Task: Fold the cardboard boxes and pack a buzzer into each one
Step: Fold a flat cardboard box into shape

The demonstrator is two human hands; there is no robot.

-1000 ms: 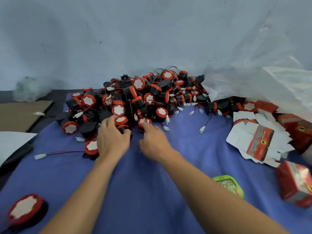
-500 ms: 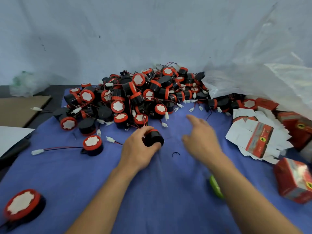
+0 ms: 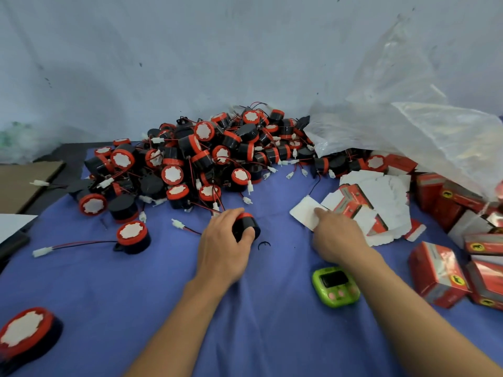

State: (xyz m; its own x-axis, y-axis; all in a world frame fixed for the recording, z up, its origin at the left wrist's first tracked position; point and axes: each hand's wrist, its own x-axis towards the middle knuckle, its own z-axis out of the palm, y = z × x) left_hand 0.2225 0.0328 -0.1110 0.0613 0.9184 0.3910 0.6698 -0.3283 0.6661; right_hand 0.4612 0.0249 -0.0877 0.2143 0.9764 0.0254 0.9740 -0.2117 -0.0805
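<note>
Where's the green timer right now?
Head view, right of centre: the green timer lies on the blue cloth, just nearer the camera than the right hand, with the folded red boxes off to its right.

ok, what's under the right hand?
A flat white box blank from the unfolded stack; the right hand's index fingertip rests on it. The hand covers the blank's near edge and the thumb, so a grip can't be confirmed.

We look through one wide-angle camera worn on the head, facing forward and down over the tabletop [image 3: 130,289] to the wall [image 3: 190,50] behind. The left hand [image 3: 223,246] and right hand [image 3: 337,238] lie close, mid-frame.
</note>
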